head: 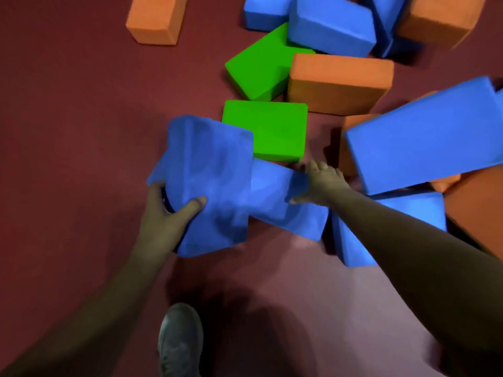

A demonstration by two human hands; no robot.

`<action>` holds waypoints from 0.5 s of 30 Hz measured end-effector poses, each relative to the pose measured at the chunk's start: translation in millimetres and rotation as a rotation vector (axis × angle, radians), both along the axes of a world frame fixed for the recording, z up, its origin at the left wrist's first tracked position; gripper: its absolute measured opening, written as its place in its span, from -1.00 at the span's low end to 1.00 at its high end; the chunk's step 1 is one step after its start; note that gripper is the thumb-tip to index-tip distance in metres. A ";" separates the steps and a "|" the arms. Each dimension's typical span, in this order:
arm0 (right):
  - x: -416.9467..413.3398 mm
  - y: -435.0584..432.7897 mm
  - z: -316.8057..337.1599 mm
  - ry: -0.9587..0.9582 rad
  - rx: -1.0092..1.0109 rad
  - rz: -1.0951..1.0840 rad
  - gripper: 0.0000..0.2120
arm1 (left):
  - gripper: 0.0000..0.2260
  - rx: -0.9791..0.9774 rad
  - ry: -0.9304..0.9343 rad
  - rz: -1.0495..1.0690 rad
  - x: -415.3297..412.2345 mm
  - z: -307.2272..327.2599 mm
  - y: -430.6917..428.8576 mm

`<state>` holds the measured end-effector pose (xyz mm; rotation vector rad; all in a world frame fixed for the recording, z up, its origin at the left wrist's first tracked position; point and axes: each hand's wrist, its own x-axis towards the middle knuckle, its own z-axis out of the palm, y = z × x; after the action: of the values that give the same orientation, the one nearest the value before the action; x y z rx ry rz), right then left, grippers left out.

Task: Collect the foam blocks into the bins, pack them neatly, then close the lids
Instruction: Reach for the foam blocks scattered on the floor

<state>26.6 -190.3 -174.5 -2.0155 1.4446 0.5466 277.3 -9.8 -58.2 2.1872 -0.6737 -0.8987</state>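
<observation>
Foam blocks lie scattered on a dark red floor (pixel 68 131). My left hand (pixel 166 216) grips the near end of a blue block (pixel 206 170), thumb on top, lifting it off the floor. My right hand (pixel 321 183) clasps the far end of a second blue block (pixel 280 197) that lies partly under the first. Just beyond them sits a green block (pixel 275 129), with another green block (pixel 258 66) behind it. No bin is in view.
An orange block (pixel 340 80) and a heap of blue blocks (pixel 419 131) and orange ones fill the right side. A lone orange block (pixel 158 17) lies at the far left. My shoe (pixel 179 338) stands near the bottom edge.
</observation>
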 end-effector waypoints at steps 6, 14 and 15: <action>13.8 -11.7 -17.2 0.022 0.139 0.054 0.07 | -0.24 -0.090 0.077 0.017 30.7 -25.6 -10.4; 27.1 31.2 91.6 -0.240 0.101 -0.348 -0.08 | -0.27 -0.100 0.091 0.092 36.7 34.2 -5.1; 26.6 33.2 122.5 -0.256 0.077 -0.408 -0.08 | -0.27 -0.095 0.072 0.097 35.4 56.0 -7.5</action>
<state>53.2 -157.0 -52.1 -1.6007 1.5863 0.1604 312.7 -17.3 -2.2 2.0748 -0.5593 -0.8733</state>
